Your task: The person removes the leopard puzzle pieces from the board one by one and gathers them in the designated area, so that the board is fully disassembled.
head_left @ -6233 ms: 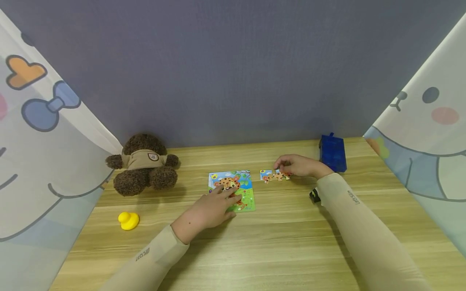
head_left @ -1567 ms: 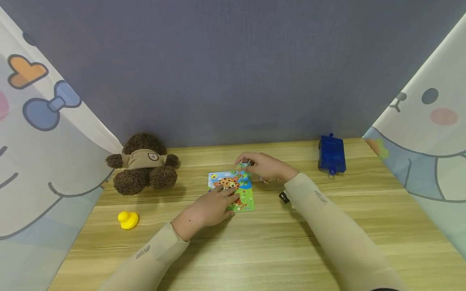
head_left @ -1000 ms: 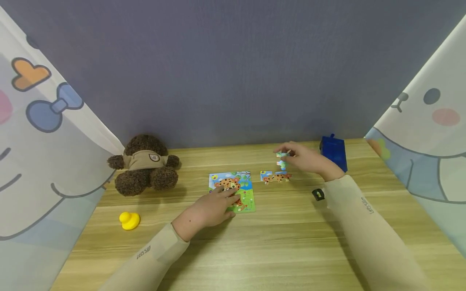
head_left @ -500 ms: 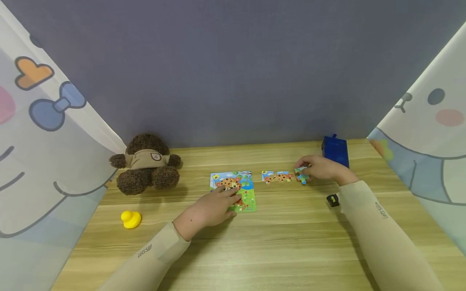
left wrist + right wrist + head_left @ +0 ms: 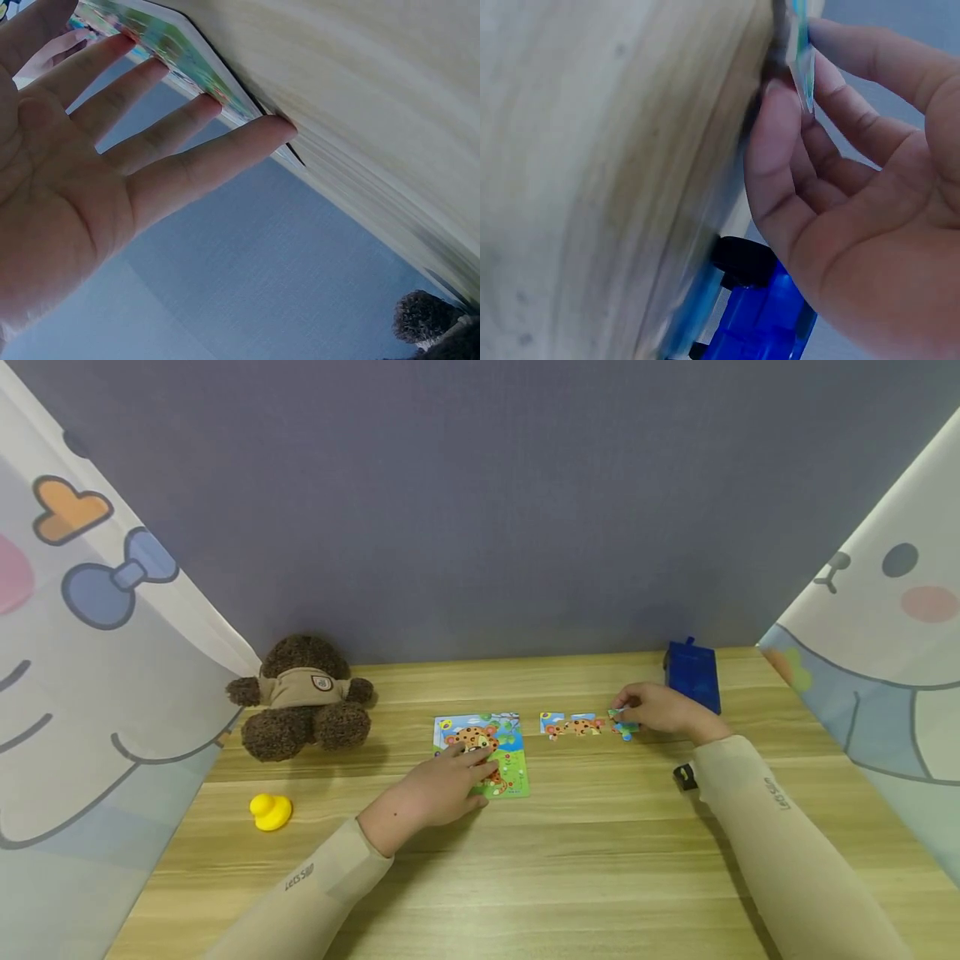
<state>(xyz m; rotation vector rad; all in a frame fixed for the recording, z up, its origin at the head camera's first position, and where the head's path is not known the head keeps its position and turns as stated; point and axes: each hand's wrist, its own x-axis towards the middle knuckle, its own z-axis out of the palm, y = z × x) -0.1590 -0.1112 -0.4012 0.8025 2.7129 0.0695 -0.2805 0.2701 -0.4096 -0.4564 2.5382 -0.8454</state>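
A jigsaw puzzle with a spotted cartoon leopard lies mid-table. My left hand rests on its lower left part with spread fingers, hiding some of the picture. In the left wrist view the fingertips touch the puzzle near its edge. To the right, two loose puzzle pieces with sky and leopard parts lie in a row. My right hand pinches a blue-green puzzle piece just right of that row. The right wrist view shows this piece edge-on between thumb and fingers, close to the table.
A blue toy wagon stands behind my right hand, its wheel near the hand's side. A small black object lies by the right sleeve. A brown teddy bear and a yellow rubber duck are at left. A grey-blue panel closes the back.
My right hand carried the blue-green piece from the puzzle's top right corner back to the right, then down beside the loose pieces. My left hand has stayed on the puzzle.
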